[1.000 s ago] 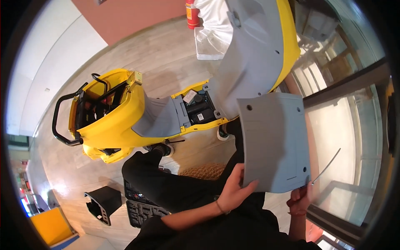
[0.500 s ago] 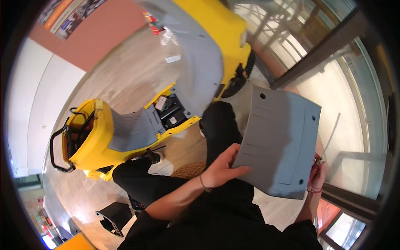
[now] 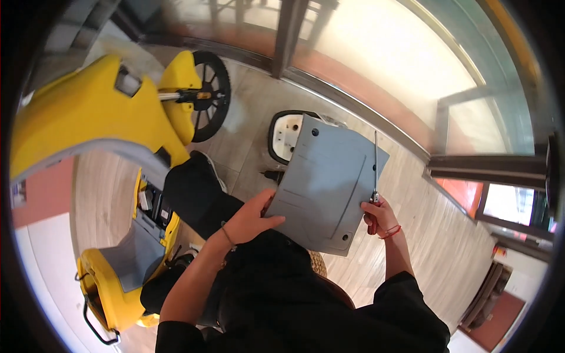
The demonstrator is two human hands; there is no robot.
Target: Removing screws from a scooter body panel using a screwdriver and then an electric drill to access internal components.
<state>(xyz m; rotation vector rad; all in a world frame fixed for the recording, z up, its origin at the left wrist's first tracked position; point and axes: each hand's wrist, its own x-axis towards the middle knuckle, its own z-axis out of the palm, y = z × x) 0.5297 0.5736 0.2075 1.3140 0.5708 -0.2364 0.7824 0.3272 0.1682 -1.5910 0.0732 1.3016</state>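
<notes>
A grey plastic floorboard panel (image 3: pixel 326 182) with round holes near its corners is held up in front of me. My left hand (image 3: pixel 250 219) grips its left edge, thumb on top and the other fingers underneath. At the opposite edge, my right hand (image 3: pixel 382 216) is closed round the red handle of a screwdriver (image 3: pixel 375 167), whose long shaft points away from me. Whether that hand also pinches the panel's edge is hard to make out. To the left stands a yellow scooter (image 3: pixel 88 112) with an open battery compartment (image 3: pixel 155 206) in its footwell.
Beyond the panel, a white part with a black rim (image 3: pixel 285 138) lies on the wooden floor, partly covered, near a small dark tool (image 3: pixel 272 175). The scooter's front wheel (image 3: pixel 213 97) is at the upper left. Glass doors with a dark frame (image 3: pixel 288 41) line the far side.
My view has swung to the right, so the scooter sits farther left. The panel stays in my hands. The screwdriver, mostly hidden before, now shows clearly in my right hand.
</notes>
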